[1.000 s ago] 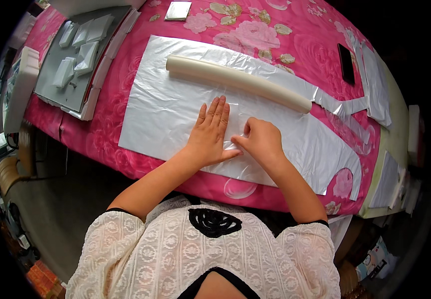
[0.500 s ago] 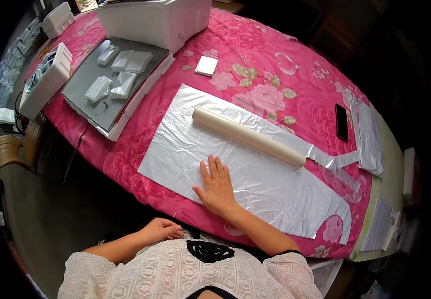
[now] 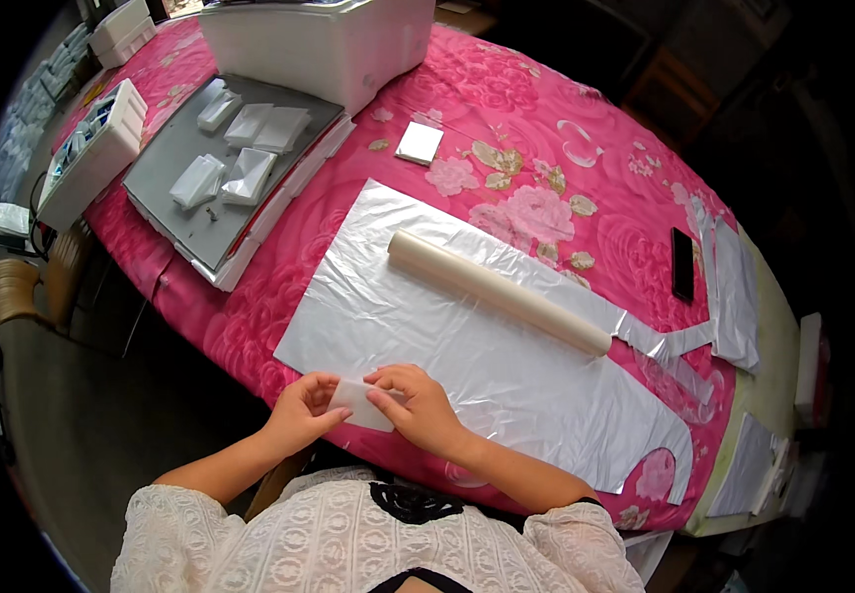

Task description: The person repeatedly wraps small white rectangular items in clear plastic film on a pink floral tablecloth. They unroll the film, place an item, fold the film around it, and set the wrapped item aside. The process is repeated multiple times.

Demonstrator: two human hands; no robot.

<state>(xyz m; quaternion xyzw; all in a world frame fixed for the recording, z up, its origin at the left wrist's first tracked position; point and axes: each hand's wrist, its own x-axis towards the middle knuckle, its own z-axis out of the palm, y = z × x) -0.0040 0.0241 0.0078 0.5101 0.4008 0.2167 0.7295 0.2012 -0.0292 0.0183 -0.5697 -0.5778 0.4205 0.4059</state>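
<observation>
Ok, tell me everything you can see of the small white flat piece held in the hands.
The small white flat piece looks thin, smooth and slightly translucent, like plastic film or paper; which, I can't tell. What shows is roughly four-sided, partly hidden by fingers. It is held between the left hand and the right hand, the right thumb on its upward-facing side, seen against the near edge of the silvery-white plastic-looking sheet.

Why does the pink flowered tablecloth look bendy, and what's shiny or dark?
In the head view, fisheye distortion curves the pink flowered tablecloth; same view, glare streaks the wrinkled silvery plastic sheet; same view, the upper right corner looks nearly black.
</observation>
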